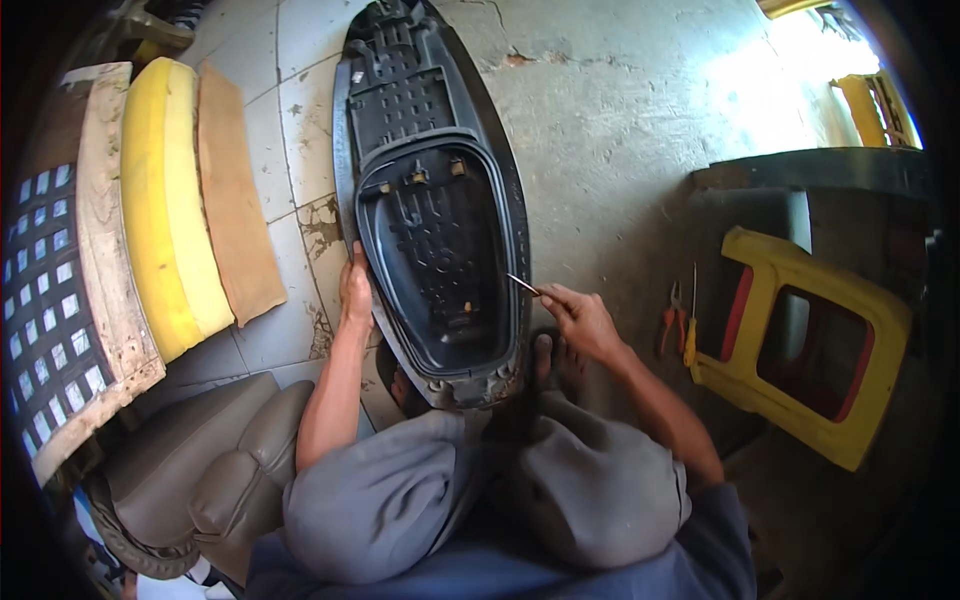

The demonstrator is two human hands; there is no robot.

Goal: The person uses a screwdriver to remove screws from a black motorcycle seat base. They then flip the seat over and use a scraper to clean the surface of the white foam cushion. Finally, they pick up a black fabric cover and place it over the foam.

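Nearest the viewer, the grey-trousered knees (375, 505) were spread, and the broad end of the black seat base (435, 240) lay between and just beyond them, underside up, its narrower end pointing away over the floor (600, 150).

The right hand (580, 320) was closed round a thin tool (525, 287), its tip at the right side of the raised inner rim. The left hand (357, 290) lay against the left outer edge; how firmly its fingers were curled could not be told.

The base appeared to be moulded plastic: in judgement stiff, moderately light for its length, and inclined to slide or rock on its curved side unless steadied. The smooth walls of the recess probably offered poor grip. The outer edges, held at both sides near the middle, were judged the sounder hold; the small clips (458, 168) and thin ribs towards the far end seemed likelier to snap under load.
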